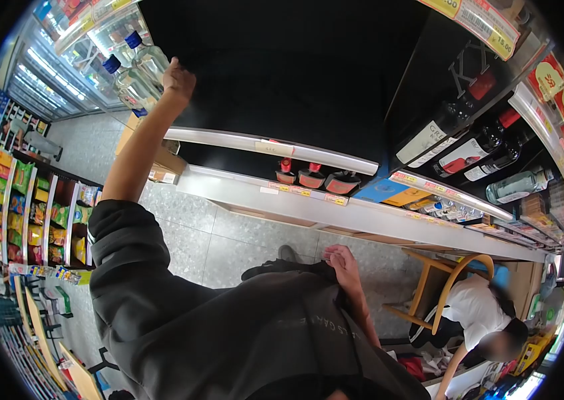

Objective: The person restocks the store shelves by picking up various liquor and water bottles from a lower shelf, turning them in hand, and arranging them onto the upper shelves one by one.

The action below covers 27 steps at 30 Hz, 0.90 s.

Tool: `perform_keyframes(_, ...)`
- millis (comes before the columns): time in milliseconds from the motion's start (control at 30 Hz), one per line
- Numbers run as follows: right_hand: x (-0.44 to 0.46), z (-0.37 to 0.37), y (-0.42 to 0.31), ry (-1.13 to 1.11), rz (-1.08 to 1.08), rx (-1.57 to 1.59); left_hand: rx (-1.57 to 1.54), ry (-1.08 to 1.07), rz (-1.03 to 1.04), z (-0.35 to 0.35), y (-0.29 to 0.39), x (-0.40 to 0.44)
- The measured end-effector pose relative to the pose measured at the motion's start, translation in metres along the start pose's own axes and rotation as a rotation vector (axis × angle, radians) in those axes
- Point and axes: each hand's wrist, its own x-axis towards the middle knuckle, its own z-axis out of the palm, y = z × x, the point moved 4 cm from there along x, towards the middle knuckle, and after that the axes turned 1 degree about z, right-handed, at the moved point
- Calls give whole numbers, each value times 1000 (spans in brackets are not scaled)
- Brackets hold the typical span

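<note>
My left hand [179, 81] is stretched out to the upper left, at the end of a dark shelf. Its fingers are curled against the side of a clear glass bottle [152, 63] with a blue cap, and part of the grip is hidden. Close beside it stands a second clear bottle [134, 90], also blue-capped. Down at waist height, my right hand [343, 261] hangs in front of my dark shirt, fingers loosely bent and apart, with nothing in it.
Several red-capped flat bottles [312, 177] stand on the lower shelf. Wine bottles [472, 150] fill the right side. A wooden chair [438, 287] and a person in white [475, 307] are at lower right. Snack racks [42, 213] line the left.
</note>
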Motion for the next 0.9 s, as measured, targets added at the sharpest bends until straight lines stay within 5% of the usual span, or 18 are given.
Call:
perform_keyframes(267, 3, 0, 4, -20, 1, -14, 79, 48, -71, 24, -3, 6)
perform_keyframes(367, 3, -1, 6, -3, -5, -2, 46, 0, -45, 108, 14, 58)
perform_keyframes(433, 0, -2, 6, -32, -25, -10, 174, 301, 89, 74, -3, 27)
perform_keyframes(633, 1, -10, 19, -19, -34, -55, 97, -62, 76, -9, -4, -14)
perform_keyframes(767, 3, -18, 21, -22, -47, -141, -295, 467, 43, -64, -3, -77)
perform_keyframes(900, -3, -29, 17, 18, -32, -99, -1412, 247, 159, -108, 33, -179)
